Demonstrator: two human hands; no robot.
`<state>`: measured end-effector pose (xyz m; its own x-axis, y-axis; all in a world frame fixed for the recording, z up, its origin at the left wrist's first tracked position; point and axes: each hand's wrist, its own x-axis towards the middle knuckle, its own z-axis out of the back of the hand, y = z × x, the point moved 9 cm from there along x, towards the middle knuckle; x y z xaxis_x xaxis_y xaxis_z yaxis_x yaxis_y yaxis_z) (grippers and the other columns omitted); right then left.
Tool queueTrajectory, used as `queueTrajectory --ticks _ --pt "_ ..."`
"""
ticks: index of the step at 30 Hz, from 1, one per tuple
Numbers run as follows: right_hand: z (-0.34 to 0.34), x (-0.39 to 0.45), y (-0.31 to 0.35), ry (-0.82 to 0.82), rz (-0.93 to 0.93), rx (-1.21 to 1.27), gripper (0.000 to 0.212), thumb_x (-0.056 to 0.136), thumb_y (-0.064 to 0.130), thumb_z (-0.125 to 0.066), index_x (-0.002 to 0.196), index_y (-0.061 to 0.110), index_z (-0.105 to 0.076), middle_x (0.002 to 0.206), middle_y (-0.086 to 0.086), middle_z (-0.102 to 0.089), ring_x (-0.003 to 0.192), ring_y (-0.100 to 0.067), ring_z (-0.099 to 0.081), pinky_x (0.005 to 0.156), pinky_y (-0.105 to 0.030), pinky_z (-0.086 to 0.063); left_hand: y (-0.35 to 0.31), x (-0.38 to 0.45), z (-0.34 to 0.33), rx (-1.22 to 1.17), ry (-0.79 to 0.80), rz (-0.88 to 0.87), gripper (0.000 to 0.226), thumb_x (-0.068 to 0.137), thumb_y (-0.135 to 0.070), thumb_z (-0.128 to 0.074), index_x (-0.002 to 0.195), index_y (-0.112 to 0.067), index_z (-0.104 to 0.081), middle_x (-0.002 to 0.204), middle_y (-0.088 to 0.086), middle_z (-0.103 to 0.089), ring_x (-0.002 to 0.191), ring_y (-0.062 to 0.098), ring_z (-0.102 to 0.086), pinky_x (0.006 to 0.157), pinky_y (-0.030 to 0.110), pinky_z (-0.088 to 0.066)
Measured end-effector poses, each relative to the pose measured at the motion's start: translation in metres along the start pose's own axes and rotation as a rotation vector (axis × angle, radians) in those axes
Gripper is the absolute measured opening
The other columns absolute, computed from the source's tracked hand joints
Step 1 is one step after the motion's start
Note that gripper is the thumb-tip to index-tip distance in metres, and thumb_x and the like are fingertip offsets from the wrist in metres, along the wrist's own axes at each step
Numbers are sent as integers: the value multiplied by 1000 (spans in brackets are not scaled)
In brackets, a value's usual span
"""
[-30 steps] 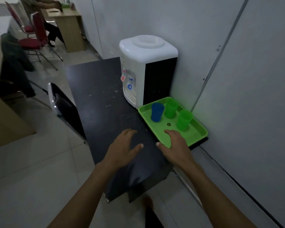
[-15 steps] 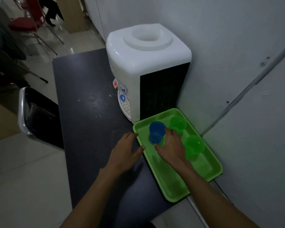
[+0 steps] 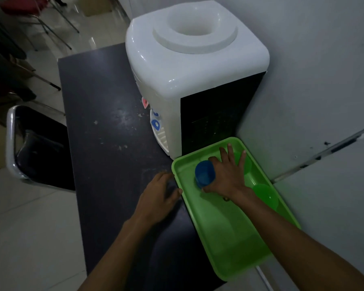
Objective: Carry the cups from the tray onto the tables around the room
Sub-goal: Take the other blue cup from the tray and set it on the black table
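- Cups: the blue plastic cup [image 3: 205, 174] stands in the far half of the shallow green plastic tray [image 3: 225, 232]; one green plastic cup [image 3: 265, 194] stands at its 3 o'clock, and another green plastic cup [image 3: 247, 163] at its 1 o'clock is mostly hidden.
- The right hand [image 3: 229, 177] has thumb and forefinger round the blue cup, its other fingers spread over the hidden cup. A lift from here could knock that cup over.
- The pinch looks shallow and one-sided; I judge the light cup could slip or tip.
- The left hand [image 3: 158, 198] rests on the dark laminate bench [image 3: 105, 131] at the tray's 9 o'clock rim, fingers loosely bent, holding nothing.
- The tray's near end seems to overhang the bench; downward pressure there could tilt it.
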<state>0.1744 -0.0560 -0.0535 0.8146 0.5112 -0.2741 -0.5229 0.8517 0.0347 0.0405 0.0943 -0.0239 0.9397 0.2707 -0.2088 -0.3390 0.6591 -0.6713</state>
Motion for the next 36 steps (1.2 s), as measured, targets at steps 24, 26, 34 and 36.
queueTrajectory --ticks 24,26,34,36 --pt "42 -38 -6 -243 29 272 81 38 66 -72 105 19 -67 154 -7 -33 150 -26 1 115 -58 10 -2 13 1 -410 30 182 57 82 -53 -68 125 -17 -60 113 -2 -69 103 13 -67 87 25 -55" --pt "59 -52 -1 -276 39 267 83 37 67 -71 105 20 -67 154 -6 -33 150 -25 -1 117 -58 6 -9 8 -3 -481 83 200 69 77 -62 -66 129 -18 -58 114 1 -69 103 14 -67 89 32 -55" --pt "124 -124 25 -341 43 309 84 39 64 -72 109 19 -63 155 -2 -31 150 -20 -1 117 -54 6 -40 -30 -28 -776 478 344 81 57 -83 -61 124 -37 -61 123 5 -66 113 25 -63 94 50 -49" --pt "134 -141 31 -340 34 311 85 40 64 -71 111 20 -62 156 -1 -28 150 -18 3 117 -53 8 -49 -39 -29 -843 547 307 76 58 -76 -65 119 -33 -64 122 11 -67 110 30 -66 90 52 -54"
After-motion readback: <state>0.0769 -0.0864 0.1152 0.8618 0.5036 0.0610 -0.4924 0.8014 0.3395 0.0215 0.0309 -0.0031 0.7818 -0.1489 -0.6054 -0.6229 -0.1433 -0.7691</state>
